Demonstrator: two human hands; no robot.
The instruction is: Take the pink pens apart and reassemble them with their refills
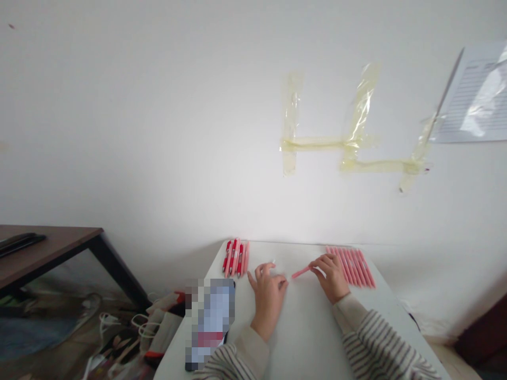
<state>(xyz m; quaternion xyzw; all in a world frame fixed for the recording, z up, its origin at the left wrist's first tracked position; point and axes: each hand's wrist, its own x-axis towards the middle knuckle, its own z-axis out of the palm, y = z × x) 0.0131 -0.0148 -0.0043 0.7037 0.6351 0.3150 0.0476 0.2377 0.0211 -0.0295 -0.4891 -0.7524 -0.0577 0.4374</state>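
Note:
My left hand (268, 293) rests on the white table (304, 332) with its fingers curled round a thin white piece whose tip shows above the fingers. My right hand (330, 274) pinches one end of a pink pen barrel (301, 272) that lies between the two hands. A row of several pink barrels (354, 266) lies just right of my right hand. A small bunch of red and pink pens (236, 257) lies at the table's far left corner, beyond my left hand.
A pixelated flat object (209, 322) lies at the table's left edge. A dark wooden table (43, 250) stands to the left, with bags and clutter (130, 338) on the floor between. The wall behind carries yellowed tape strips (348, 142) and a paper sheet (473, 100).

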